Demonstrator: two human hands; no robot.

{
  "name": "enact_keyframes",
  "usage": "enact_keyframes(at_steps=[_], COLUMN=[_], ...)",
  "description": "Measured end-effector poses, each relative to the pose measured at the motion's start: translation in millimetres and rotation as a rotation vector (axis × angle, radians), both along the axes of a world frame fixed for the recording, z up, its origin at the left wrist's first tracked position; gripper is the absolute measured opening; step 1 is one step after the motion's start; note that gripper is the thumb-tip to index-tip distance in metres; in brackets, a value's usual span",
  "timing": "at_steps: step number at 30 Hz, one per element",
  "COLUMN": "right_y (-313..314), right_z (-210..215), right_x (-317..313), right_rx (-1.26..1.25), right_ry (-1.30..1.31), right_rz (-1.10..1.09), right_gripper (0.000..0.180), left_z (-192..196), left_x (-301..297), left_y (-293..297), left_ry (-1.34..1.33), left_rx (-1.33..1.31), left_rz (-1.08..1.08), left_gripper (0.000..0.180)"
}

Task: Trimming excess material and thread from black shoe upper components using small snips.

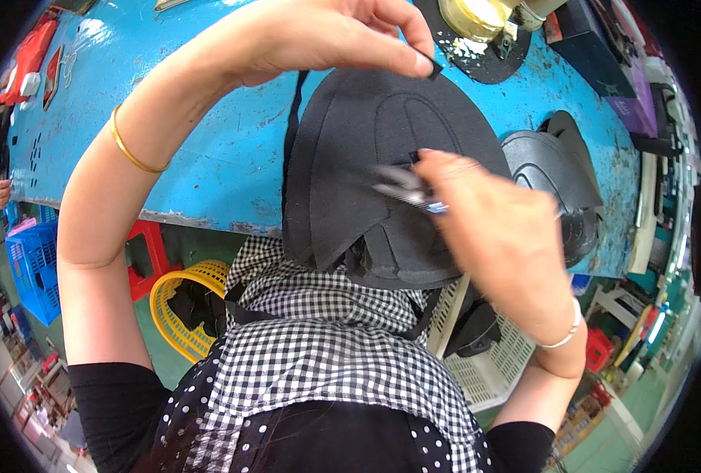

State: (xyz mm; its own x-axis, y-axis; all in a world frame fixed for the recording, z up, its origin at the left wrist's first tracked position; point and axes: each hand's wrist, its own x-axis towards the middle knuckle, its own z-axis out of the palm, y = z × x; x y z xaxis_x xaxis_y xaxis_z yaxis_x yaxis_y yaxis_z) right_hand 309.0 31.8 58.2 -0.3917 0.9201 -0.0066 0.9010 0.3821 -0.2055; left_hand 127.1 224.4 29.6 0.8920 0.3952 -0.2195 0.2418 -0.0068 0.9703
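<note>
A rounded stack of black stitched panels point(469, 134) lies over the table's near edge and hangs toward my lap. Above its far rim, my left hand point(327, 39) pinches a small black piece point(436, 71) between thumb and fingertip. My right hand point(492, 229) is closed round metal thread snips point(404, 188), whose blades point left over the panels. Motion smears the snips, so I cannot tell whether the blades touch the material. A narrow black strip point(291, 142) runs along the panels' left side.
Glue-like yellow paste fills a tub point(474, 17) on the blue table point(224, 158). Black moulded pieces point(544, 162) lie to the right, near dark boxes point(587, 47). Below the table stand a yellow basket point(161, 303), a red stool point(153, 260) and a pale crate point(484, 374). Another person's hand point(0, 194) shows far left.
</note>
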Motion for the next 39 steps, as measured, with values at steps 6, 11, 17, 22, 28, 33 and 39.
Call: enact_keyframes(at_steps=[6,11,17,22,28,33,39], right_y=[-6.1,18.6,-40.5,-109.5,-119.0,-57.9,15.2], right_z=[-17.5,-29.0,-19.1,-22.8,-31.9,-24.6,-28.0], right_x=[-27.3,2.5,126.4,200.6,194.1,107.2,44.1], right_rx=[0.105,0.193,0.485,0.291,0.214,0.029,-0.058], right_ry=[-0.242,0.255,1.226,1.219,1.136,0.807,0.315], right_rz=[0.047,-0.113,-1.04,-1.241,-1.077,-0.488,0.143], right_gripper=[0.035,0.026,0.037,0.038,0.023,0.021,0.017], left_z=[27.1,35.7,17.0,2.6,-5.0,-10.2,-4.6], left_x=[-16.1,-22.7,-16.1,8.8,18.1,15.8,7.8], left_y=[-0.4,-2.4,-6.8,-30.6,-39.7,-44.8,-40.1], left_ry=[-0.077,-0.156,-0.049,0.067,0.133,0.09,0.168], left_rx=[0.13,0.049,0.076,0.301,0.389,0.482,0.95], left_rz=[0.139,0.179,-0.036,-0.344,-0.345,-0.306,-0.188], left_gripper=[0.021,0.022,0.015,0.015,0.019,0.023,0.027])
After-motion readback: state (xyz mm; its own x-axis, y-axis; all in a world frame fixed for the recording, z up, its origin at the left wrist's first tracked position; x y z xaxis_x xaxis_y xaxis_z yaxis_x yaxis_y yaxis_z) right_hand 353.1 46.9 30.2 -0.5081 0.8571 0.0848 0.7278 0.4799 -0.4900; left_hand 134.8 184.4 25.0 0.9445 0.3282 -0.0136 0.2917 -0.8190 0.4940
